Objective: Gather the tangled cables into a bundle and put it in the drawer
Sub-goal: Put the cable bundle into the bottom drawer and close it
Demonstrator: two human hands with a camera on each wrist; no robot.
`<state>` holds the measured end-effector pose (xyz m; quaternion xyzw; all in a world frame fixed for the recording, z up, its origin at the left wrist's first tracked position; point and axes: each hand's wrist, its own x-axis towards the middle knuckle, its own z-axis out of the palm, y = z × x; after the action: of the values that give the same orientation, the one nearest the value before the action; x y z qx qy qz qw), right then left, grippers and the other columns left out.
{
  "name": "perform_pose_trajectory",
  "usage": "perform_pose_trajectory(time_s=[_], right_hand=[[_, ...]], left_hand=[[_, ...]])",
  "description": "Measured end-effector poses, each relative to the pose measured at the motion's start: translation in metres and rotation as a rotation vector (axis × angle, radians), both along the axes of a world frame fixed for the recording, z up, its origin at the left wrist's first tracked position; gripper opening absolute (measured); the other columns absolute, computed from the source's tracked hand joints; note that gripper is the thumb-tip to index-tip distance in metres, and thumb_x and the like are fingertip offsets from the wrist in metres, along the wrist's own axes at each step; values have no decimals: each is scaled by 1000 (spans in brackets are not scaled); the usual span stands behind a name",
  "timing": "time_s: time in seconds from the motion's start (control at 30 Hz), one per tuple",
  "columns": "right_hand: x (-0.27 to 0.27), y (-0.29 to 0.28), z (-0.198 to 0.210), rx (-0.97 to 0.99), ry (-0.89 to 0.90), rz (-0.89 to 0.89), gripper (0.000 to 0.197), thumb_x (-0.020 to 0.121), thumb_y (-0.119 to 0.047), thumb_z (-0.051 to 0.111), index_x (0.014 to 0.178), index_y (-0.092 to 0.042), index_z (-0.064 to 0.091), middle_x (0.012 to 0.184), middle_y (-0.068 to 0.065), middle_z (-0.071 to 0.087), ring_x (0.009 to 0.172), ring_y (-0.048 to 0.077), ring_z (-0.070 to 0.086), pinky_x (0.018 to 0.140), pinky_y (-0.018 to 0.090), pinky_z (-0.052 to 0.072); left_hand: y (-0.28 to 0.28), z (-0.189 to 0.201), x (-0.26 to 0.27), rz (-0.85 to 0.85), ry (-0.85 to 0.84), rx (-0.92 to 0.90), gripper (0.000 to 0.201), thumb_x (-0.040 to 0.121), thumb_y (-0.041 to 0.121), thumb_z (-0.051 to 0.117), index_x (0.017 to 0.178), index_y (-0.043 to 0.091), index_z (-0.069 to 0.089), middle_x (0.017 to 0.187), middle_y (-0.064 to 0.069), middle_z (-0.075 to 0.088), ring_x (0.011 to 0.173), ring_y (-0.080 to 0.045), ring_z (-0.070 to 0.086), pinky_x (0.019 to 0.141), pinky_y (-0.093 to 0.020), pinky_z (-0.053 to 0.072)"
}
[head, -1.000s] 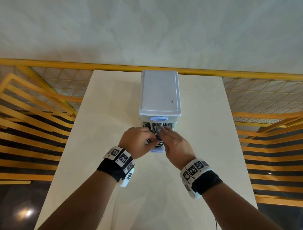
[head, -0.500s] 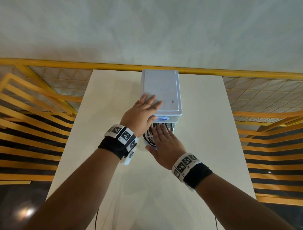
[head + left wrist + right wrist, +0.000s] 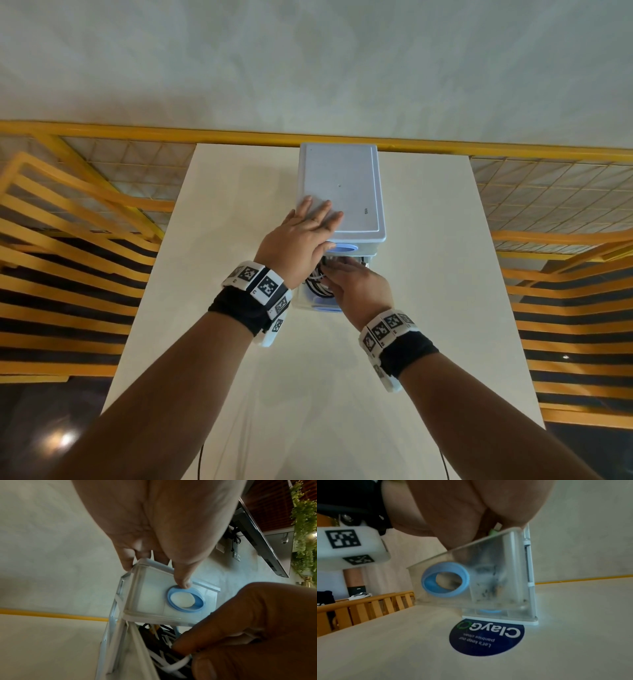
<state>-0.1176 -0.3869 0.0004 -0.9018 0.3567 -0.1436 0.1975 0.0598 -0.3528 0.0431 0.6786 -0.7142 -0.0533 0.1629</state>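
Note:
A small white drawer unit [image 3: 346,185] stands at the far middle of the table. Its lower clear drawer [image 3: 488,574], with a blue ring handle [image 3: 445,580], is pulled out toward me. Black and white cables [image 3: 317,286] lie bundled inside it, and they also show as cables [image 3: 164,657] in the left wrist view. My left hand [image 3: 310,222] lies flat on the unit's top, its thumb touching the upper drawer's blue ring [image 3: 186,600]. My right hand [image 3: 346,270] reaches into the open drawer and presses down on the cables, hiding most of them.
The pale table [image 3: 428,308] carries a round dark-blue sticker [image 3: 486,637] just in front of the unit. A yellow railing [image 3: 102,130] and yellow slatted frames surround the table on the left, right and far sides.
My left hand left the cables in the drawer and went up onto the top of the unit. My right hand stayed on the cables and has pushed further into the drawer.

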Motion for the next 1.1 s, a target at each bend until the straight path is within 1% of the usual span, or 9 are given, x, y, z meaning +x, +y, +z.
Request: perform_pose_trajectory(time_s=[0.1, 0.23, 0.33, 0.4, 0.53, 0.6, 0.7, 0.87, 1.1], right_hand=[[-3, -1, -3, -45, -61, -27, 18, 83, -28, 77, 99, -23, 81, 109, -4, 76, 99, 26, 71, 89, 40, 56], [-10, 1, 0, -119, -67, -90, 14, 76, -39, 85, 88, -32, 81, 99, -3, 63, 96, 28, 57, 83, 40, 47], [-16, -1, -1, -128, -113, -135, 21, 80, -50, 77, 97, -38, 80, 92, -4, 58, 88, 25, 54, 80, 39, 45], [-28, -3, 1, -132, -207, -157, 27, 89, -48, 69, 111, -34, 76, 92, -4, 60, 85, 24, 55, 80, 39, 46], [-60, -1, 9, 210, -398, -457, 28, 98, -39, 58, 124, -29, 63, 104, -5, 61, 90, 11, 62, 83, 31, 51], [-68, 4, 8, 503, -293, -510, 35, 97, -46, 56, 129, -31, 56, 105, -7, 65, 84, 5, 67, 77, 29, 55], [-69, 10, 3, 781, -228, -455, 31, 98, -41, 59, 126, -29, 58, 99, -5, 71, 70, 12, 73, 70, 40, 62], [-71, 11, 4, 753, -271, -437, 15, 97, -33, 64, 110, -26, 64, 91, -6, 72, 64, 13, 72, 71, 37, 62], [-69, 8, 9, 689, -252, -430, 12, 95, -29, 67, 106, -25, 63, 82, -7, 71, 63, 5, 70, 67, 30, 57]], left_hand=[[0, -1, -1, 7, -28, 21, 54, 105, 29, 55, 156, 20, 40, 163, -8, 35, 154, -38, 22, 119, -55, 34], [8, 9, -5, 31, -59, -29, 52, 103, 35, 56, 153, 24, 46, 162, -4, 38, 153, -31, 30, 121, -53, 30], [27, 13, -14, 56, -1, -315, 26, 97, 29, 65, 121, 27, 75, 121, 5, 74, 109, -20, 70, 92, -37, 49], [42, 6, -23, 55, 49, -316, 15, 94, 30, 67, 104, 29, 78, 93, 10, 75, 82, -18, 70, 72, -33, 49], [53, -26, -34, -3, 124, -73, 29, 97, 41, 63, 122, 32, 74, 102, 11, 71, 89, -18, 66, 70, -33, 53], [50, -35, -41, -61, 128, -31, 31, 99, 45, 56, 123, 36, 74, 104, 13, 71, 88, -18, 65, 70, -34, 53], [40, -39, -52, -65, 124, -38, 31, 99, 47, 53, 115, 38, 77, 95, 13, 71, 80, -17, 63, 66, -32, 50], [21, -29, -60, 29, 71, -17, 24, 97, 42, 62, 91, 31, 82, 68, 6, 61, 61, -20, 58, 53, -28, 42], [7, -25, -70, 150, 12, 138, 30, 100, 38, 55, 92, 23, 80, 89, 4, 65, 77, -22, 66, 61, -28, 43]])
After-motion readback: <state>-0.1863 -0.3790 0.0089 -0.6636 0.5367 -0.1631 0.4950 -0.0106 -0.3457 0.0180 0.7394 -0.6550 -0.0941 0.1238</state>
